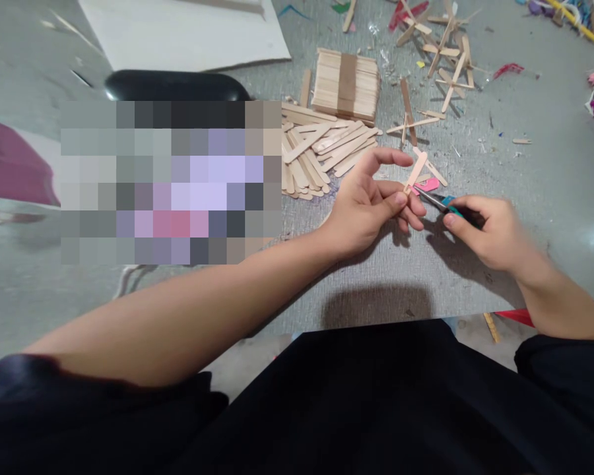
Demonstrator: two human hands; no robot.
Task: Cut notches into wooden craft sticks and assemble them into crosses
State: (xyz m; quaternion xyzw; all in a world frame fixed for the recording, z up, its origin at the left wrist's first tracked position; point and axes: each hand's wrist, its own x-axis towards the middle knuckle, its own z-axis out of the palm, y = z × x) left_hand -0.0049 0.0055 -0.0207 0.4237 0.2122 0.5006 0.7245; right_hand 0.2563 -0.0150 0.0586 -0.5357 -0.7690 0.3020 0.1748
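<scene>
Left hand point(376, 201) pinching 1 stick point(416, 170) above the grey worktop point(529, 224), right hand point(490, 227) gripping pliers point(438, 200), their tip at the stick's lower end, loose sticks point(321, 148) and 1 banded bundle point(347, 84) beyond the left hand.

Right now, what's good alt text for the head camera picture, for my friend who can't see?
A left hand pinches a wooden stick over a gray table, while a right hand holds a teal-handled tool, its metal tip close to the stick. Beyond the hands lie loose sticks, a banded stick bundle and crossed-stick shapes.
</scene>
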